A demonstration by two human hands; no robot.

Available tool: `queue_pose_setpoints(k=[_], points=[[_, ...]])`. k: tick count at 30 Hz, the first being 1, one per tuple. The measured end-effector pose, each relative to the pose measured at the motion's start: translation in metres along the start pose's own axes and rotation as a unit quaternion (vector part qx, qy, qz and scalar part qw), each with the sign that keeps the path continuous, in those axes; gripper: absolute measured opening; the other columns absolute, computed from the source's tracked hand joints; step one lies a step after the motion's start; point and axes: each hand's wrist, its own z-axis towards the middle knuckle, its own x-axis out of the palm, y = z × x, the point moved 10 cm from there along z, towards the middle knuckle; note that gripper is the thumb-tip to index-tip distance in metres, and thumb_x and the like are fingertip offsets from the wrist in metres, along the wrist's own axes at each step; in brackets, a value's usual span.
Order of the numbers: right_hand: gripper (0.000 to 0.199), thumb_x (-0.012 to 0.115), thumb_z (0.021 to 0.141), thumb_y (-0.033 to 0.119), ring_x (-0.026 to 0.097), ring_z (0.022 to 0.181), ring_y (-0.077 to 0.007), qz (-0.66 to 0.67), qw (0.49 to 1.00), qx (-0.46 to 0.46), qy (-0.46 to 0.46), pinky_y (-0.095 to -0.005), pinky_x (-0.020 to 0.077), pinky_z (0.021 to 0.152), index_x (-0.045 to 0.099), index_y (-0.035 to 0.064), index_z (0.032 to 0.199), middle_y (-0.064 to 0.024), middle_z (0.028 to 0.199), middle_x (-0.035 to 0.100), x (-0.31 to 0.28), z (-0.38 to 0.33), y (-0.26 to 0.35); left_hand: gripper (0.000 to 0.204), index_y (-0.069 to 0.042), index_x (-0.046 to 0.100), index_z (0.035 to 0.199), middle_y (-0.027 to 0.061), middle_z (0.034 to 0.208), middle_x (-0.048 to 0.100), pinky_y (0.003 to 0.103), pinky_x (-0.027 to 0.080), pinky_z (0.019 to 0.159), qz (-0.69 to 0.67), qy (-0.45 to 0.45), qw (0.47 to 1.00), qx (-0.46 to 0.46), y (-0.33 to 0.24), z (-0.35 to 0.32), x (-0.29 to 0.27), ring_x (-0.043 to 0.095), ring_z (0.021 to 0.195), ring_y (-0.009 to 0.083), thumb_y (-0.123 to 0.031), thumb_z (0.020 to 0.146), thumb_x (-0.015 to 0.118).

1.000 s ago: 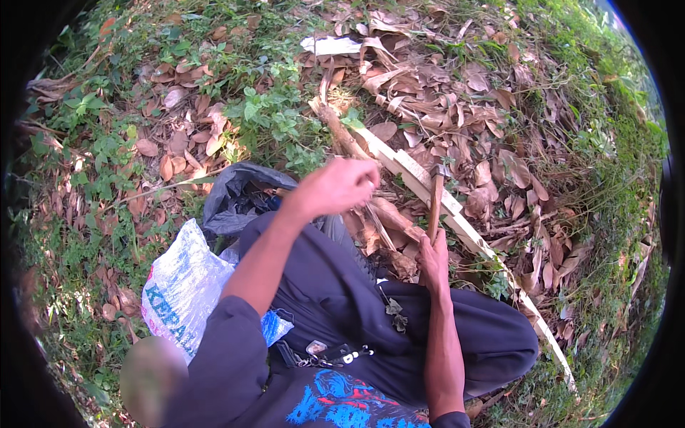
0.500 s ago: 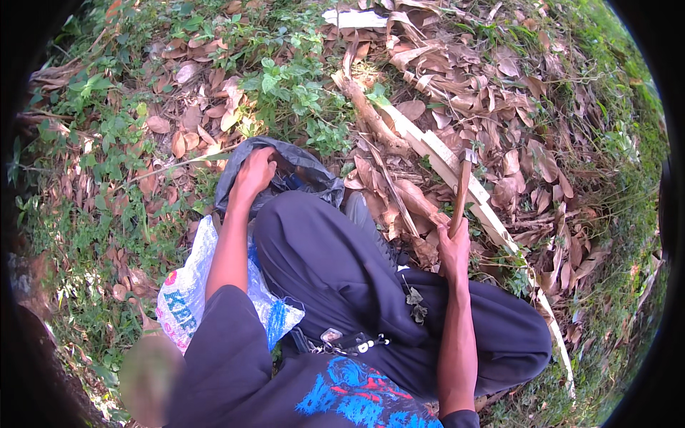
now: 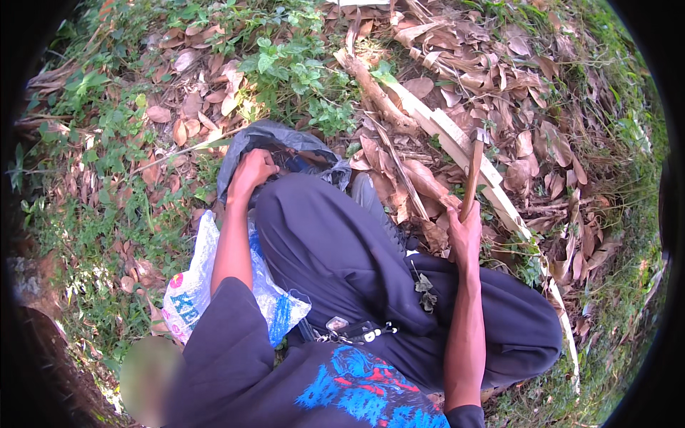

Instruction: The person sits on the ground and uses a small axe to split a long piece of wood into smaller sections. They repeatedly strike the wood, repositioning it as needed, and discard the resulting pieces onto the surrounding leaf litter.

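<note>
My right hand (image 3: 466, 227) grips a hammer (image 3: 474, 175) by the lower part of its wooden handle. Its small metal head points up and away from me, over a pale split strip of wood (image 3: 451, 135) on the ground. At the mouth of a dark grey plastic bag (image 3: 239, 146) is my left hand (image 3: 253, 170), its fingers curled inward. What those fingers hold, if anything, is hidden. Inside the bag, dark and bluish things (image 3: 296, 162) show only in part and cannot be made out.
A white woven sack (image 3: 196, 274) with coloured print lies under my left forearm. My bent legs (image 3: 321, 242) fill the middle. Dry leaves (image 3: 514, 171), a thick brown branch (image 3: 378, 96) and green weeds (image 3: 289, 71) cover the ground. A blurred round shape (image 3: 150, 378) is at lower left.
My left hand has drawn slightly down and its fingers look more curled at the bag's mouth. The hammer and right hand sit slightly further right, as the whole view has shifted a little.
</note>
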Motion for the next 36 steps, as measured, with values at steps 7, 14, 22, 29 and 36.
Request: queue_pose_setpoints(k=[7,14,22,29,36], points=[[0.034,0.064,0.092,0.024,0.066,0.08,-0.0367,-0.005,1.0,-0.007,0.004,-0.0449,0.0509,0.074,0.049,0.0012,0.112,-0.0229,0.09,0.066,0.002,-0.001,0.001,0.026,0.0,0.07,0.104,0.018,0.087,0.071,0.039,0.053,0.079,-0.047,-0.15,0.987,0.028,0.032,0.009,-0.02,0.071,0.08,0.0278,-0.019,0.086,0.064],[0.031,0.064,0.093,0.023,0.063,0.072,-0.0293,-0.001,1.0,0.005,0.004,-0.0413,0.0503,0.068,0.05,0.0011,0.11,-0.0189,0.083,0.063,-0.002,-0.003,0.005,0.032,-0.003,0.067,0.115,0.0229,0.111,0.068,0.046,0.05,0.093,0.032,-0.165,0.986,-0.014,0.027,0.018,-0.022,0.064,0.106,0.0404,-0.023,0.093,0.056],[0.032,0.065,0.092,0.024,0.064,0.075,-0.0329,-0.018,1.0,0.0,-0.002,-0.0433,0.0503,0.072,0.051,0.0014,0.109,-0.0199,0.084,0.064,-0.001,-0.001,0.002,0.032,-0.002,0.067,0.112,0.0201,0.112,0.069,0.046,0.05,0.093,0.008,-0.178,0.984,0.0,0.036,0.02,-0.018,0.064,0.109,0.0397,-0.023,0.09,0.062],[0.031,0.065,0.092,0.025,0.065,0.075,-0.0334,-0.005,1.0,0.004,0.001,-0.0437,0.0508,0.071,0.051,0.0019,0.108,-0.02,0.083,0.064,-0.001,0.0,-0.001,0.035,-0.004,0.065,0.115,0.018,0.112,0.07,0.044,0.049,0.093,-0.019,-0.142,0.989,-0.022,0.055,0.027,-0.009,0.064,0.108,0.0382,-0.027,0.088,0.064],[0.032,0.065,0.091,0.024,0.065,0.073,-0.0333,-0.004,1.0,-0.002,-0.006,-0.0435,0.0508,0.07,0.051,0.0019,0.109,-0.0199,0.081,0.064,-0.001,0.001,-0.003,0.039,-0.005,0.066,0.114,0.0165,0.111,0.071,0.042,0.049,0.092,-0.026,-0.109,0.992,-0.052,0.061,0.03,-0.005,0.065,0.108,0.0363,-0.031,0.085,0.069]])
